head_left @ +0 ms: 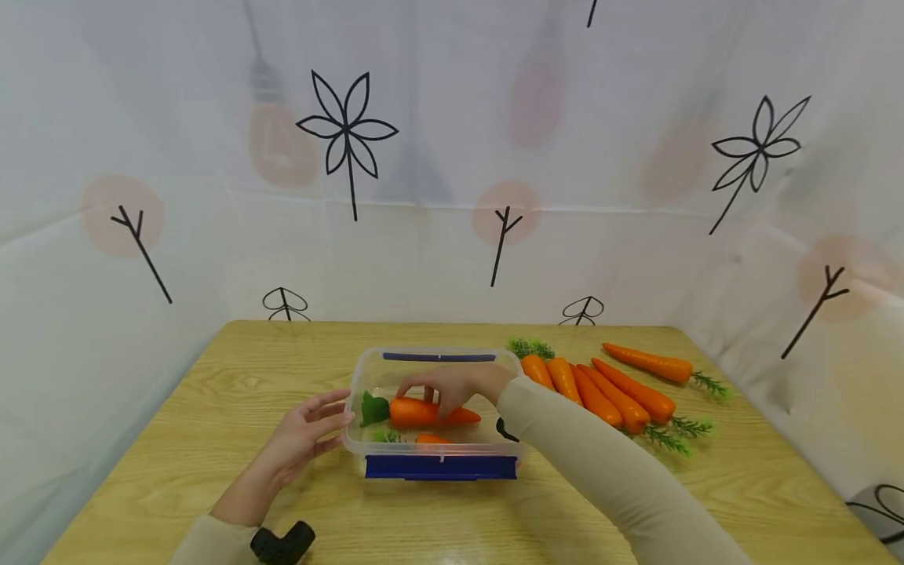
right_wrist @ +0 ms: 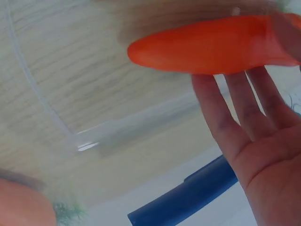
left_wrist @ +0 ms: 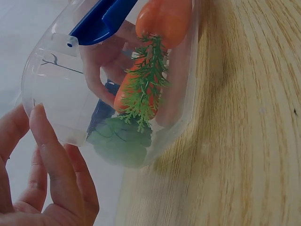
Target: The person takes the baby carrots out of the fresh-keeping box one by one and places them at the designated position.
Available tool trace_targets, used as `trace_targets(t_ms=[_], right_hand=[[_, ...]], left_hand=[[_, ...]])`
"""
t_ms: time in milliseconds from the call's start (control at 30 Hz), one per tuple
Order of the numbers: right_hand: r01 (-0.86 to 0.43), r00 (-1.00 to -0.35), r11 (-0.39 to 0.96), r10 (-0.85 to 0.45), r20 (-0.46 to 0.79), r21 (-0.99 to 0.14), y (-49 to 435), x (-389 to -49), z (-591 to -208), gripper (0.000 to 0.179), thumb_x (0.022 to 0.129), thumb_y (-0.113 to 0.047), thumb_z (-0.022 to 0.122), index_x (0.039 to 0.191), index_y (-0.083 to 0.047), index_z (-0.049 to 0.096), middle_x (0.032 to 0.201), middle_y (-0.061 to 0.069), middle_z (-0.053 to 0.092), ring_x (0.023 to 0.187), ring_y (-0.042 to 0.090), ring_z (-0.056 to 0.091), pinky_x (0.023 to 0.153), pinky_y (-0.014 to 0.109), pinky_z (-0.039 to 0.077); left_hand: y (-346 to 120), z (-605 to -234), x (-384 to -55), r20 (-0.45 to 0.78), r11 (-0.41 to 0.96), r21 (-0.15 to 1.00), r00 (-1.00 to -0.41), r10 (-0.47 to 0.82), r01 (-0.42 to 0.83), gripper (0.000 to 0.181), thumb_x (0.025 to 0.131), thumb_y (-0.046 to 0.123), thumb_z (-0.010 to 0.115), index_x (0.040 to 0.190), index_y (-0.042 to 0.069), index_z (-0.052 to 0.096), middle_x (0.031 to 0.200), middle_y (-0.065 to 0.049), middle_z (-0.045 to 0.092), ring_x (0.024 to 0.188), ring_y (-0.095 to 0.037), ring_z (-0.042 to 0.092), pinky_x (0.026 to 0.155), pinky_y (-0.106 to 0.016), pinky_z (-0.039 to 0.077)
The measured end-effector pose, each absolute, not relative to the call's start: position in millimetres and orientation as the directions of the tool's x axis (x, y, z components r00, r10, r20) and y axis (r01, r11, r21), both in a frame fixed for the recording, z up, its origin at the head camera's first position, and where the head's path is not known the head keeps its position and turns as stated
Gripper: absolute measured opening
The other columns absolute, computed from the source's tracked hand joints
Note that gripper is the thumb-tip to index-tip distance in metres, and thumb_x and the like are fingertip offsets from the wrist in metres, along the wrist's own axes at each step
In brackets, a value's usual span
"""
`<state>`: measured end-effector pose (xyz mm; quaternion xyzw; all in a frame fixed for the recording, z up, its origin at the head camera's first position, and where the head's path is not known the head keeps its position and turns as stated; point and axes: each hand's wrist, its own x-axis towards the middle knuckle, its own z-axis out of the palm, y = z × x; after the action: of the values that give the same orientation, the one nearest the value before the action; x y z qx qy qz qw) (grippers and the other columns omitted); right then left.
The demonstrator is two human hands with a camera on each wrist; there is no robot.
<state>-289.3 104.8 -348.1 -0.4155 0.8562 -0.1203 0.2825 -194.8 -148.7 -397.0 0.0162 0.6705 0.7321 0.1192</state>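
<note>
A clear plastic container [head_left: 356, 443] with blue clips stands on the table. My right hand [head_left: 452, 386] reaches in over its rim and grips a thick orange carrot [head_left: 410, 412] with a broad dark green top, its tip pointing right. In the right wrist view, fingers [right_wrist: 214, 103] lie along one side of that carrot [right_wrist: 202, 44]. A second carrot [head_left: 432, 439] with feathery green leaves lies at the container's near side. My left hand [head_left: 304, 435] rests its fingertips against the container's left edge, fingers spread and only slightly bent.
To the container's right lies a group of carrots [head_left: 621, 392] with feathery tops, partly hidden behind my right forearm. One carrot [head_left: 650, 361] lies apart at the back right. The wooden table [head_left: 282, 361] meets a patterned white cloth [head_left: 424, 259] behind it.
</note>
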Motion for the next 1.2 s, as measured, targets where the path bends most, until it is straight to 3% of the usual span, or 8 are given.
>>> trace_targets(t_ms=[333,533,767,1000,1200], right_hand=[[-0.618,-0.548,0.654,-0.756,-0.357,-0.437,110,-291,-340,0.07,0.078,0.006,0.068,0.135,-0.028,0.044,0.107,0.002,0.055,0.094,0.013,0.053,0.071,0.021,0.049],[-0.619,-0.574,0.64,-0.764,-0.295,-0.456,117,-291,-321,0.068,0.08,-0.002,0.072,0.137,-0.025,0.044,0.109,0.002,0.055,0.098,0.017,0.053,0.073,0.024,0.049],[-0.611,-0.574,0.57,-0.797,-0.189,-0.549,129,-284,-301,0.067,0.08,-0.002,0.071,0.139,-0.019,0.043,0.106,0.005,0.052,0.089,0.021,0.056,0.074,0.026,0.049],[-0.598,-0.633,0.541,-0.772,-0.066,-0.591,144,-270,-287,0.065,0.08,-0.006,0.072,0.137,-0.019,0.043,0.102,0.004,0.053,0.082,0.015,0.06,0.072,0.027,0.051],[-0.621,-0.67,0.527,-0.741,0.045,-0.581,162,-257,-283,0.064,0.081,-0.01,0.073,0.137,-0.018,0.043,0.104,0.005,0.054,0.083,0.017,0.058,0.068,0.029,0.052]], left_hand=[[-148,-396,-197,-0.14,-0.076,0.985,-0.971,0.196,-0.158,0.056,0.089,0.013,0.064,0.138,0.001,0.04,0.135,-0.02,0.039,0.104,-0.021,0.055,0.079,-0.028,0.052],[-148,-396,-196,-0.141,-0.069,0.985,-0.971,0.192,-0.156,0.055,0.089,0.013,0.064,0.138,0.001,0.041,0.133,-0.019,0.04,0.1,-0.016,0.055,0.078,-0.028,0.052],[-148,-397,-196,-0.139,-0.062,0.986,-0.973,0.186,-0.152,0.054,0.09,0.013,0.063,0.137,0.0,0.04,0.134,-0.021,0.038,0.099,-0.016,0.055,0.078,-0.028,0.052],[-148,-398,-195,-0.146,-0.065,0.985,-0.971,0.19,-0.161,0.055,0.09,0.013,0.063,0.138,0.0,0.039,0.134,-0.02,0.038,0.099,-0.016,0.055,0.077,-0.027,0.051],[-148,-396,-194,-0.141,-0.061,0.986,-0.973,0.183,-0.155,0.054,0.09,0.013,0.063,0.137,0.0,0.04,0.13,-0.018,0.042,0.098,-0.015,0.056,0.077,-0.027,0.052]])
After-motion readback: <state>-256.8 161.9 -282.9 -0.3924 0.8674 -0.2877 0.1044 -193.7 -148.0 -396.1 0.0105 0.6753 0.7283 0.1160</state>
